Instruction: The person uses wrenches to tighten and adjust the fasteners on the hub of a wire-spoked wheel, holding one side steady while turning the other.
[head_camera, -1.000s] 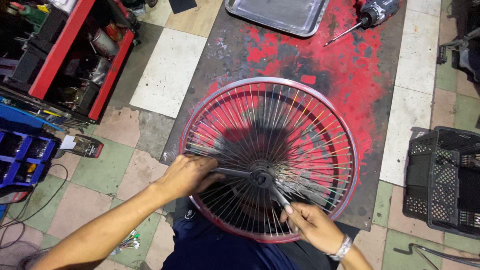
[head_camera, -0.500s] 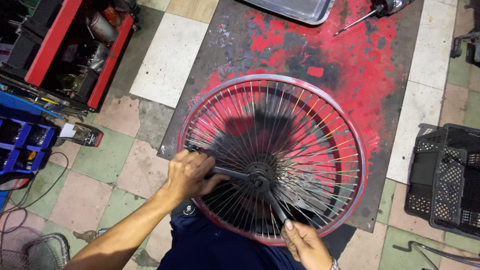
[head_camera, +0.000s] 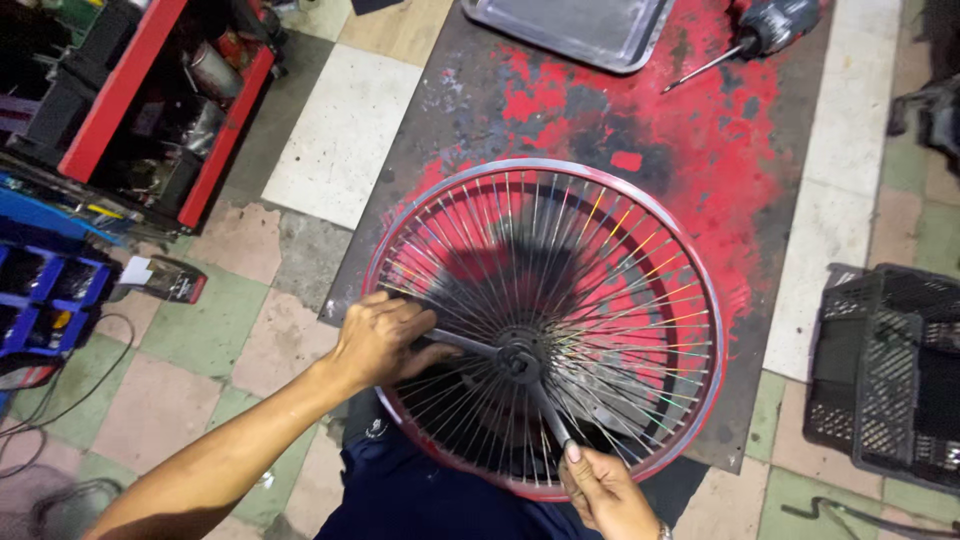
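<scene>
While the left hand (head_camera: 380, 340) is closed around one arm of a metal wrench (head_camera: 505, 358) seated on the hub, the right hand (head_camera: 605, 492) pinches the other arm near the near rim. The red-rimmed spoked wheel (head_camera: 545, 325) lies flat on a dark, red-spattered mat (head_camera: 700, 130), toward its near edge. A metal tray (head_camera: 575, 30) and a power drill (head_camera: 770, 25) sit at the mat's far edge; a black crate (head_camera: 890, 370) stands off its right edge.

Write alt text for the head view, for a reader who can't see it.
A spoked wheel with a red rim lies flat on a red-stained mat; the left hand and right hand each grip an arm of a metal tool seated on its hub. A metal tray and black crate sit nearby.
</scene>
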